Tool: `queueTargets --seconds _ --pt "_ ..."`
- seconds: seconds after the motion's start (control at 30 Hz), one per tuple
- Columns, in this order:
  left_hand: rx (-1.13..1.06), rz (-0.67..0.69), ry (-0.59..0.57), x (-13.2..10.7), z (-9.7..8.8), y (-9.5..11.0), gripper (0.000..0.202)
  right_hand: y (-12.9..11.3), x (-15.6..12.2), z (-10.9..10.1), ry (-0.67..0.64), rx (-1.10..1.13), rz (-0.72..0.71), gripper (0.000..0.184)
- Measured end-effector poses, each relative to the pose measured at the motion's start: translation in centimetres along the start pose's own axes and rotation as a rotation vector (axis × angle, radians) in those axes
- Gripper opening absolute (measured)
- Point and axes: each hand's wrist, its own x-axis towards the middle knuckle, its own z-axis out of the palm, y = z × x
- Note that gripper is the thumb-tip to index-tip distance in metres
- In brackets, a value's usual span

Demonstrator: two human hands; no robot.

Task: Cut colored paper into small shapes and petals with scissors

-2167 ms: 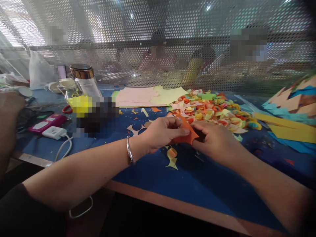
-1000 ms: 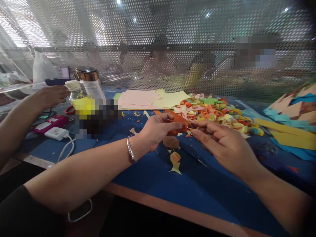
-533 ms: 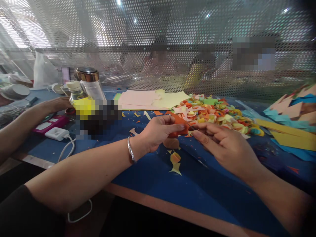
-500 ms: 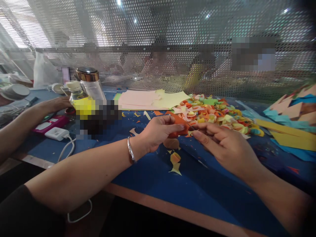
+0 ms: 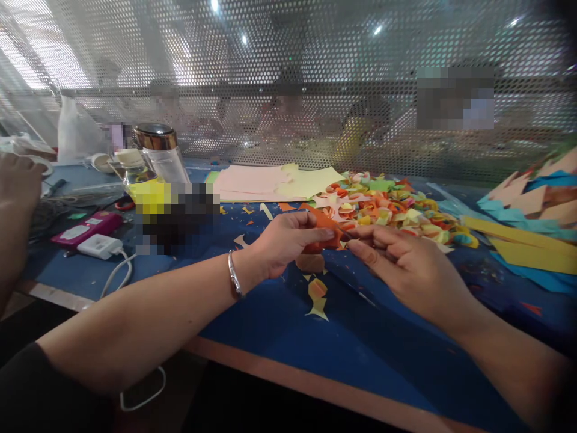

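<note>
Just above the blue table (image 5: 270, 337), your left hand (image 5: 288, 240) pinches the orange paper (image 5: 321, 231) between thumb and fingers. Your right hand (image 5: 406, 267) closes thumb and forefinger on the paper's right tip, with the other fingers loosely curled. Half a second ago both hands held it in almost the same place; a couple of seconds back the paper sat lower and flatter between them. The biggest change is at your left: the co-worker's hand (image 5: 18, 180) has drawn away from the small bottle (image 5: 133, 171) and now sits at the far edge of view.

Your table has a blue cover and a wooden front edge, and scraps (image 5: 317, 294) litter it right beneath your hands. A perforated screen (image 5: 288, 90) walls off the back, and blurred figures show through it.

Behind the orange paper a heap of paper curls (image 5: 396, 210) crowds close to your right hand, with pale sheets (image 5: 274, 180) lying beside it. Coloured sheets (image 5: 523, 240) are stacked to your right. To your left stand a glass jar (image 5: 160, 150), a pink device (image 5: 85, 224) and a white charger (image 5: 100, 245). A bracelet (image 5: 234, 282) circles your left wrist.
</note>
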Motion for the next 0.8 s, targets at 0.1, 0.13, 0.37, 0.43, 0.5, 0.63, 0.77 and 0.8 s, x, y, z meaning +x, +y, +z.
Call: queueTargets --seconds 0.1,0.13,0.37,0.43,0.5,0.63,0.77,0.8 --pt "0.018 0.001 0.002 -0.02 -0.04 0.03 0.018 0.18 -0.06 -0.07 0.005 -0.011 -0.009 0.030" --pt "0.025 0.000 0.004 -0.01 -0.06 0.02 0.018 0.22 -0.08 -0.10 0.002 -0.015 -0.009 0.030" --pt "0.079 0.026 0.007 0.02 -0.12 0.04 0.016 0.18 -0.03 -0.17 0.000 -0.036 -0.023 0.029" --pt "0.081 0.035 0.005 0.01 -0.13 0.08 0.016 0.15 -0.02 -0.15 -0.002 -0.037 -0.008 0.030" --pt "0.074 0.042 -0.002 0.03 -0.17 0.06 0.016 0.13 -0.03 -0.15 0.000 -0.037 0.002 0.030" --pt "0.061 0.044 -0.012 0.14 -0.27 -0.11 0.017 0.08 -0.01 -0.18 0.004 -0.033 -0.006 0.028" --pt "0.070 0.035 -0.015 0.14 -0.29 -0.27 0.015 0.12 0.06 -0.16 0.002 -0.037 -0.010 0.029" --pt "0.072 0.032 -0.018 0.14 -0.30 -0.31 0.015 0.17 0.06 -0.15 -0.002 -0.037 -0.009 0.029"
